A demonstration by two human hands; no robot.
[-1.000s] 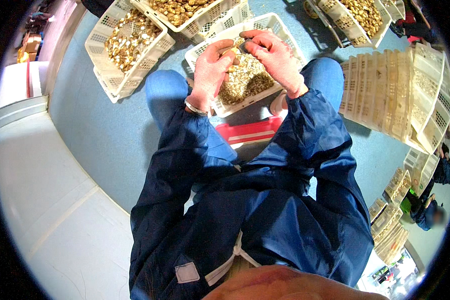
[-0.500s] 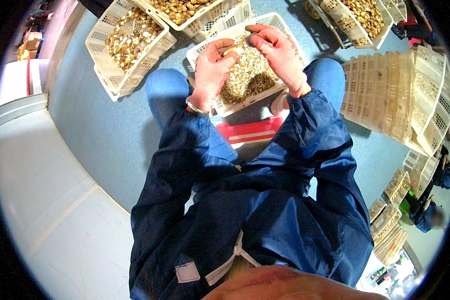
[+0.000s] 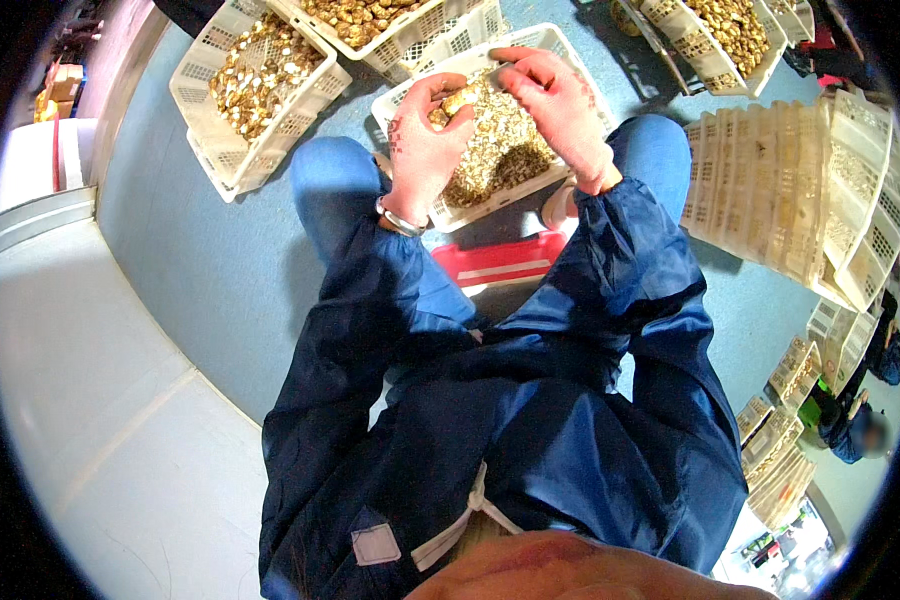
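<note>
My left hand (image 3: 420, 150), in a pale pink glove, curls its thumb and fingers around a brown and yellowish mushroom (image 3: 460, 101). To the right, my right hand (image 3: 562, 115), gloved alike, has its thumb and forefinger drawn together near that mushroom; what they grip, if anything, is too small to make out. Both hands hover over a white plastic basket (image 3: 495, 207) between my knees. Inside lies a heap of small whitish and brown pieces (image 3: 505, 130), with a dark hollow at its near side.
Two white crates, one at the left (image 3: 245, 165) and one behind (image 3: 430, 45), hold brown mushrooms. Another filled crate (image 3: 755, 75) stands far right. Stacked empty baskets (image 3: 760, 190) lean beside my right knee. A red and white object (image 3: 500, 262) sits below my basket. Other people (image 3: 850, 430) are at far right.
My left hand has tilted and opened slightly around the mushroom, which now shows more plainly between thumb and fingers. My right hand has barely moved.
</note>
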